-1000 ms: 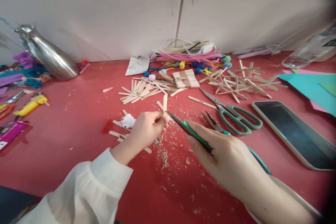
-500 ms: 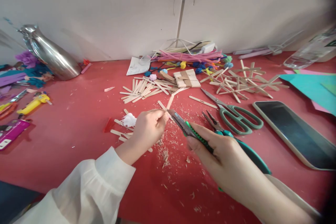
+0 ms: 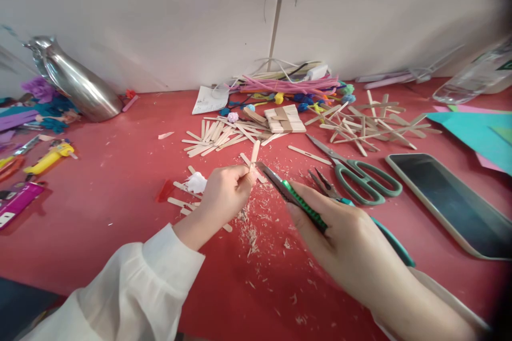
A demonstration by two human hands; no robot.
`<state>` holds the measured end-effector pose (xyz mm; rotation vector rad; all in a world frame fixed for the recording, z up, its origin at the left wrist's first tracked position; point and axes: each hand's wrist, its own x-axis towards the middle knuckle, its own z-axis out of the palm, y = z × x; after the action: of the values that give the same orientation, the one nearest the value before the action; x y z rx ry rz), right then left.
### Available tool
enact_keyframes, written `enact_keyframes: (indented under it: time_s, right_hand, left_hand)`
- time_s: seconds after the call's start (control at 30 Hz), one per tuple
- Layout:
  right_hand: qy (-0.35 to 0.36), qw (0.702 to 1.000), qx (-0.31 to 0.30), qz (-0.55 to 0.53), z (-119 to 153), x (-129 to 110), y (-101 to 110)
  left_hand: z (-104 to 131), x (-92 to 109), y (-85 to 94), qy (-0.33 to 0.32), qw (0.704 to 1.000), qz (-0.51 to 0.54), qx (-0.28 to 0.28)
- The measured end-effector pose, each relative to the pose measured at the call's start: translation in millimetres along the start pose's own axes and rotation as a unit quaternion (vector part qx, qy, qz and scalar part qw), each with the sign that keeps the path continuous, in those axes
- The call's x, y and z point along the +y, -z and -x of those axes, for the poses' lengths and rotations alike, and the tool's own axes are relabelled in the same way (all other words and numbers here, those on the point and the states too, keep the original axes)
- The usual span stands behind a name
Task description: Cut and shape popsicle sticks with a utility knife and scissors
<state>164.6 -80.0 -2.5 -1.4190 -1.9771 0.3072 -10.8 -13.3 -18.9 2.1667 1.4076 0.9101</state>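
My left hand [image 3: 228, 192] pinches a wooden craft stick [image 3: 255, 152], whose free end points up and away. My right hand [image 3: 340, 229] is wrapped round a green and black utility knife [image 3: 302, 205]. The knife's blade reaches to the stick just above my left fingertips. Wood shavings [image 3: 251, 237] lie scattered on the red table [image 3: 132, 192] below and between my hands. Loose craft sticks [image 3: 218, 136] form a pile beyond my left hand, beside a banded bundle of sticks [image 3: 285, 119].
Green-handled scissors [image 3: 366, 181], pliers [image 3: 328, 186] and a phone [image 3: 448, 202] lie on the right. More sticks [image 3: 380, 122] and pink pipe cleaners [image 3: 288, 85] are at the back. A metal jug [image 3: 80, 82] stands at the back left, a yellow glue gun [image 3: 50, 159] nearer.
The stick in my left hand has turned more upright. My right hand and the knife have shifted slightly, with the blade still at the stick.
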Motion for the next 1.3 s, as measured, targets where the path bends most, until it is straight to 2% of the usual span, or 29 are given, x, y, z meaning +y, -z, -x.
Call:
enact_keyframes:
  time_s: [0.13,0.23,0.47,0.7,0.77,0.83,0.93,1.03,1.17,1.3]
  right_hand:
    - [0.062,0.994,0.035,0.078,-3,0,-1]
    - [0.082,0.991,0.042,0.099,-5,0,0]
    - [0.093,0.986,0.036,0.131,-1,-2,0]
    - [0.063,0.993,0.001,0.102,1,-4,-1]
    - [0.041,0.996,-0.024,0.076,1,-5,-1]
    - [0.037,0.997,-0.025,0.070,1,-4,-1]
    - [0.075,0.990,0.025,0.117,1,-2,-2]
    - [0.097,0.983,0.057,0.147,1,0,-2]
    - [0.106,0.983,0.051,0.144,-1,1,-1]
    - [0.095,0.984,0.031,0.144,-2,1,0]
  left_hand:
    - [0,1,1.2,0.004,1.000,0.003,-0.012]
    - [0,2,2.4,-0.004,1.000,-0.006,-0.020]
    - [0,2,0.0,-0.066,0.995,-0.076,0.023]
    - [0,1,-4.1,-0.099,0.987,-0.114,0.049]
    - [0,3,-3.5,-0.082,0.990,-0.107,0.039]
    - [0,5,-1.6,-0.041,0.996,-0.078,0.007]
    - [0,7,2.3,0.030,0.998,-0.020,-0.046]
    - [-1,8,5.9,0.069,0.995,0.003,-0.074]
    - [-2,10,8.5,0.080,0.993,0.002,-0.088]
    - [-2,9,8.2,0.056,0.995,-0.009,-0.076]
